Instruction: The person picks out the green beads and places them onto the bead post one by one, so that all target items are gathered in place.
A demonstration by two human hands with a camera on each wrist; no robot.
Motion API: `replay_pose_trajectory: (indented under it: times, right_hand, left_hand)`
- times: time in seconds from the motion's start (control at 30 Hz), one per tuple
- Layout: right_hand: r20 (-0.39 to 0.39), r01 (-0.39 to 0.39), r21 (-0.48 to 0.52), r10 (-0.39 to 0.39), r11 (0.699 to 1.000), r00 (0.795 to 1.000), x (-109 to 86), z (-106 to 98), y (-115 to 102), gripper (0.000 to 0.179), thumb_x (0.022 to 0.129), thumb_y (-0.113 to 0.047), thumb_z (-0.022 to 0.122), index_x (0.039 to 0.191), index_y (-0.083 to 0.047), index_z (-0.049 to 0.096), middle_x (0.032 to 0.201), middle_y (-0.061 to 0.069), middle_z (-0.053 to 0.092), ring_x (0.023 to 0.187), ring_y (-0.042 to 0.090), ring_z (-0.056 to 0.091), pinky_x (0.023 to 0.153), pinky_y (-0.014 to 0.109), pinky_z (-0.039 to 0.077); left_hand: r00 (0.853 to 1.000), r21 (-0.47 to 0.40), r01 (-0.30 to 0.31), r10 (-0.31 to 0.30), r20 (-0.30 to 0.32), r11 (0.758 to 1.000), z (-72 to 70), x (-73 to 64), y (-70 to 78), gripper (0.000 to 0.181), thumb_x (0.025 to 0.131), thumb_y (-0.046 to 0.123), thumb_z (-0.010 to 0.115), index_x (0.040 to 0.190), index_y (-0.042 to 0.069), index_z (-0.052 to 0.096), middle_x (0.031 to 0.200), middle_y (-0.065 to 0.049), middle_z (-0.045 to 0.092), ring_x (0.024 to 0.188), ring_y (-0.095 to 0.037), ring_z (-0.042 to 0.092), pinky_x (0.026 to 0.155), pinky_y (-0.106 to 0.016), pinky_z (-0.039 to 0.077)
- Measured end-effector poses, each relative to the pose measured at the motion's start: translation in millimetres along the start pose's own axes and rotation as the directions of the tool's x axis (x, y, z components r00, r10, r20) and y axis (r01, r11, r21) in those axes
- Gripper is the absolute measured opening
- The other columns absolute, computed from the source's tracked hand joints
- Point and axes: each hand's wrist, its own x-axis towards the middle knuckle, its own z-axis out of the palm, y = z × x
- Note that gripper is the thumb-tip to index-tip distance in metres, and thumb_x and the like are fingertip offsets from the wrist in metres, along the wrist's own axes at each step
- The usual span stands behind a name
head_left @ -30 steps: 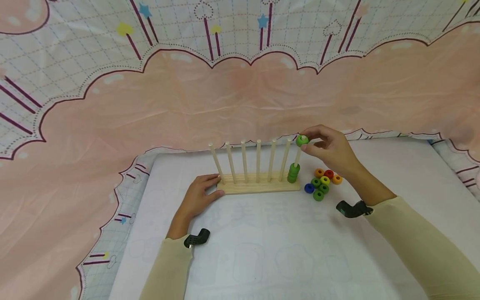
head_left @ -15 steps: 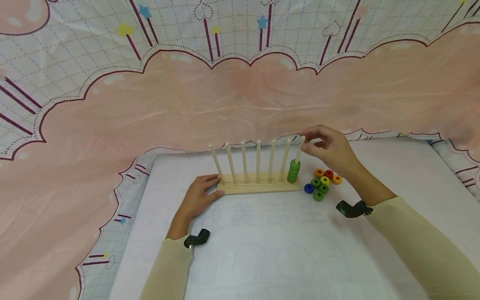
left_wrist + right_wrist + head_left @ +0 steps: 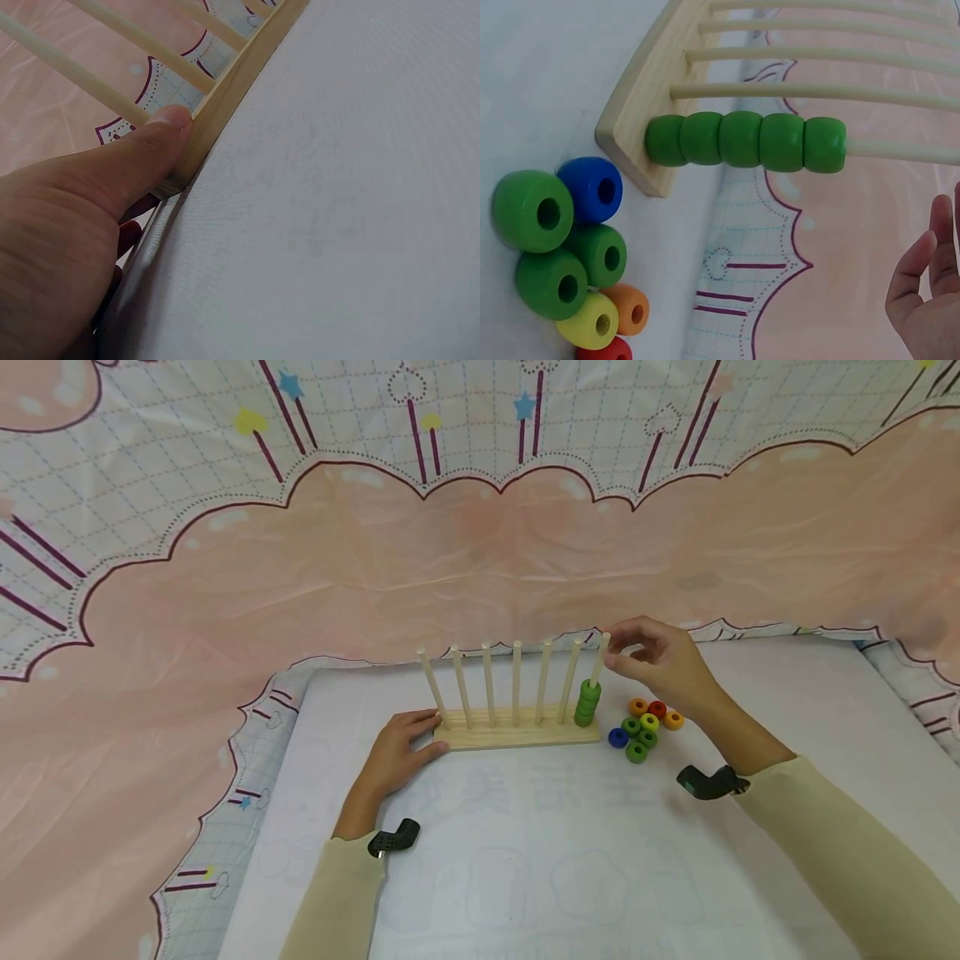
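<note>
A pale wooden peg stand (image 3: 517,740) with a row of upright pegs sits on the white tabletop. My left hand (image 3: 401,750) grips its left end; in the left wrist view the thumb (image 3: 161,135) lies on the base's edge, the other fingers mostly hidden behind. Several green beads (image 3: 741,139) are stacked on the rightmost peg, down to the base. My right hand (image 3: 663,660) is beside the top of that peg, thumb and fingers apart, holding nothing. Below it lie loose beads: blue (image 3: 618,737), red (image 3: 657,708), yellow (image 3: 649,722), orange (image 3: 673,719) and green (image 3: 637,752).
The white tabletop (image 3: 525,860) spreads out in front of the stand. Behind it hangs a pink and white patterned cloth (image 3: 465,560), which also shows along the table's left side. Each wrist wears a small black camera.
The green bead that my right hand held at the top of the rightmost peg has dropped onto the stack. My right hand has let go and shifted slightly right; the left stays still.
</note>
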Motion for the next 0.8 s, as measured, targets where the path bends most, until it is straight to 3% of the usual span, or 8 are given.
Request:
replay_pose_trajectory:
  times: [0.17,0.6,0.8]
  right_hand:
    - [0.026,0.017,-0.020,-0.016,1.000,1.000,-3.5,-4,4,0.028,0.098,-0.020,0.071,0.124,-0.011,0.067,0.115,0.007,0.067,0.105,0.012,0.061,0.090,0.012,0.050]
    - [0.063,-0.071,-0.126,0.079,0.990,0.995,-20.3,-20,28,0.034,0.097,-0.025,0.073,0.127,-0.012,0.066,0.118,0.004,0.070,0.103,0.006,0.063,0.085,0.011,0.053]
    - [0.119,-0.079,-0.164,0.099,0.983,0.988,-27.6,-26,38,0.036,0.096,-0.029,0.073,0.127,-0.013,0.067,0.120,0.004,0.070,0.101,0.005,0.063,0.084,0.012,0.054]
  left_hand:
    - [1.000,0.001,-0.004,0.004,0.000,1.000,0.2,0.1,-0.6,0.059,0.092,0.038,0.076,0.142,0.010,0.062,0.150,-0.006,0.057,0.143,-0.032,0.046,0.119,-0.056,0.036]
    - [1.000,-0.002,-0.009,0.009,0.000,1.000,0.7,0.8,-1.0,0.059,0.092,0.038,0.076,0.142,0.009,0.062,0.150,-0.007,0.057,0.143,-0.032,0.046,0.119,-0.056,0.036]
    - [1.000,-0.001,-0.007,0.007,-0.002,1.000,0.6,0.7,-0.9,0.059,0.092,0.037,0.076,0.142,0.009,0.062,0.150,-0.007,0.057,0.142,-0.032,0.046,0.119,-0.055,0.036]
